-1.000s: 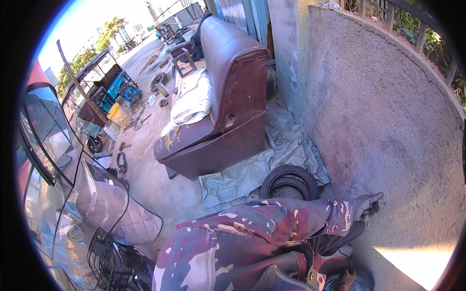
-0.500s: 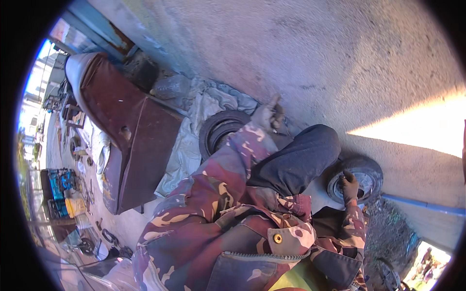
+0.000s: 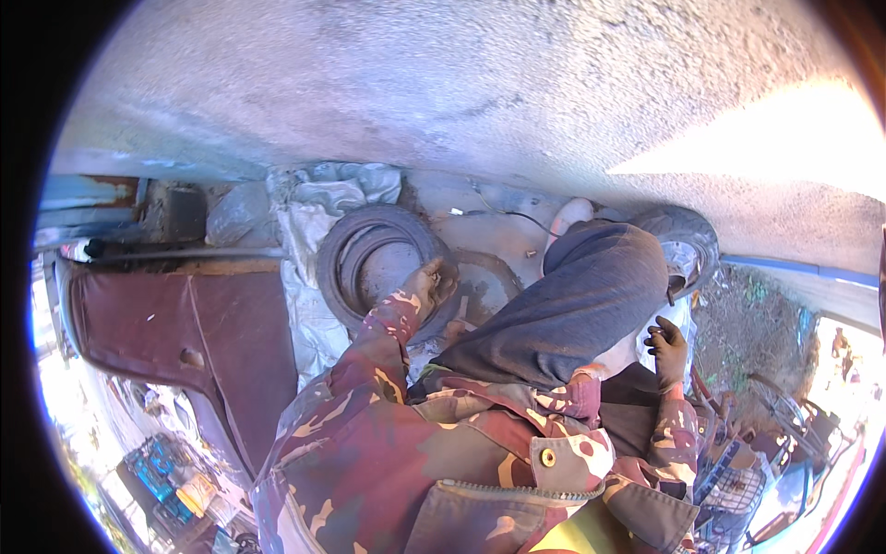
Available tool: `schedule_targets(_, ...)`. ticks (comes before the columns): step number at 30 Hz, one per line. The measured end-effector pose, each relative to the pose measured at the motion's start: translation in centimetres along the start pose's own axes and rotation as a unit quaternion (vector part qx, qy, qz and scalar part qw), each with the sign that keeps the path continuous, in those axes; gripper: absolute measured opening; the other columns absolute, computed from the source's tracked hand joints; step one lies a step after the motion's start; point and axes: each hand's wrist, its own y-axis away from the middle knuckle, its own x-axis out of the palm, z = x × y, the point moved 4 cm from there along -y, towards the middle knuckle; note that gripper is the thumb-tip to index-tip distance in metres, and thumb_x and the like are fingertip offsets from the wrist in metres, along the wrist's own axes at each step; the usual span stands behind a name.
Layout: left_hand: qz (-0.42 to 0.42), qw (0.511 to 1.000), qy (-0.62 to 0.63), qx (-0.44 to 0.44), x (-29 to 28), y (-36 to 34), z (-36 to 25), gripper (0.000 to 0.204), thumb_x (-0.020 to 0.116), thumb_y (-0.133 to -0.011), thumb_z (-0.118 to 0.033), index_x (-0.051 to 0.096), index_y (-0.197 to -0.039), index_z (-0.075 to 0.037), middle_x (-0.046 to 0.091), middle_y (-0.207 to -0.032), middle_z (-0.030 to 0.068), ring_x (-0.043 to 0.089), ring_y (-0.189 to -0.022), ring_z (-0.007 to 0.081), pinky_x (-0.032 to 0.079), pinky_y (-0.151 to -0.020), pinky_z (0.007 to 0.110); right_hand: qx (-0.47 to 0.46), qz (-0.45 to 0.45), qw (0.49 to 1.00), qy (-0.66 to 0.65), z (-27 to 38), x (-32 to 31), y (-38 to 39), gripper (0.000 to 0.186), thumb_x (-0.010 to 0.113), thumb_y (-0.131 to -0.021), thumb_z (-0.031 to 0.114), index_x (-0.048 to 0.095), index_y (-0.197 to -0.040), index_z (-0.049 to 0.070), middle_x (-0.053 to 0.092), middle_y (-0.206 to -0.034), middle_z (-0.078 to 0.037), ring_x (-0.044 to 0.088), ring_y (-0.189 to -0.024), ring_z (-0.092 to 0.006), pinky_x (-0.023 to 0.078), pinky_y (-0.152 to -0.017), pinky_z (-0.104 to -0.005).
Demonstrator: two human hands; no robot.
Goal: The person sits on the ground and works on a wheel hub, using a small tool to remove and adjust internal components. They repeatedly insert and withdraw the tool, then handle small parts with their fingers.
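Two black tyres (image 3: 334, 268), one nested inside the other, lie on the ground ahead and to the left. My left hand (image 3: 432, 284) is over their right side with its fingers curled in; whether it grips the tyre or something small is hidden. To the right, my right hand (image 3: 668, 353), in a dark glove, is raised beside my knee. Its fingers are bent and apart, and nothing shows in them. Just beyond that hand, a wheel (image 3: 706, 242) with a black tyre and a pale metal rim stands close to the wall, partly behind my leg.
A rough plastered wall (image 3: 415, 83) runs across the far side. On the left are a torn brown seat-like panel (image 3: 138, 319) and a crumpled silvery sheet (image 3: 309, 314). A thin dark cable (image 3: 521, 215) lies near the wall. A blue pipe (image 3: 794, 268) and a wire basket (image 3: 734, 489) are right.
My view has swung round. My left hand has come down from near the wall to the tyres' right side. My right hand has come away from the wheel toward me.
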Motion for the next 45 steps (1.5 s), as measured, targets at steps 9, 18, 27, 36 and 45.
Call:
schedule_targets(9, 0.059, 0.998, -0.023, -0.010, 19.0, -28.3, 4.3, 0.040, 0.049, -0.108, -0.034, 0.066, -0.103, 0.002, 0.074, -0.088, 0.0173, 0.073, -0.070, 0.0305, 0.060, -0.050, 0.036, -0.026, -0.001, 0.996, -0.089, 1.7, -9.3, -11.2, 0.038, 0.063, -0.097, 0.004, 0.060, -0.134, -0.003, 0.071, -0.108, -0.009, 0.068, -0.083, -0.0128, 0.052, -0.072, -0.0248)
schedule_targets(18, -0.104, 0.992, 0.072, -0.001, 39.6, -48.7, 6.4, 0.049, 0.047, -0.106, -0.047, 0.061, -0.106, 0.000, 0.071, -0.087, 0.0189, 0.070, -0.070, 0.0334, 0.061, -0.059, 0.046, 0.055, -0.056, 0.990, -0.116, -4.9, -26.1, -29.7, 0.040, 0.062, -0.096, 0.002, 0.058, -0.136, -0.005, 0.071, -0.107, -0.009, 0.067, -0.082, -0.0120, 0.053, -0.073, -0.0254)
schedule_targets(27, -0.212, 0.977, -0.001, 0.022, 49.8, -58.5, 10.1, 0.055, 0.051, -0.103, -0.051, 0.061, -0.119, 0.000, 0.072, -0.091, 0.0187, 0.073, -0.076, 0.0368, 0.065, -0.068, 0.049, 0.084, -0.082, 0.981, -0.155, -10.4, -35.1, -41.5, 0.039, 0.062, -0.095, -0.001, 0.061, -0.134, -0.003, 0.070, -0.106, -0.007, 0.065, -0.081, -0.0108, 0.052, -0.073, -0.0239)
schedule_targets(36, -0.187, 0.982, -0.023, 0.009, 51.5, -57.4, 11.5, 0.063, 0.049, -0.103, -0.056, 0.059, -0.127, 0.001, 0.072, -0.091, 0.0179, 0.072, -0.074, 0.0349, 0.065, -0.074, 0.050, 0.067, -0.070, 0.985, -0.142, -10.3, -36.9, -41.6, 0.040, 0.062, -0.096, 0.002, 0.059, -0.135, -0.005, 0.070, -0.106, -0.006, 0.067, -0.084, -0.0115, 0.053, -0.076, -0.0242)
schedule_targets(45, -0.143, 0.989, -0.023, 0.005, 49.9, -53.4, 11.0, 0.061, 0.048, -0.104, -0.054, 0.064, -0.126, 0.000, 0.072, -0.089, 0.0152, 0.069, -0.072, 0.0293, 0.064, -0.073, 0.048, 0.051, -0.062, 0.983, -0.163, -9.0, -36.0, -38.7, 0.039, 0.061, -0.096, 0.000, 0.059, -0.134, -0.005, 0.069, -0.108, -0.009, 0.065, -0.084, -0.0111, 0.054, -0.077, -0.0245)
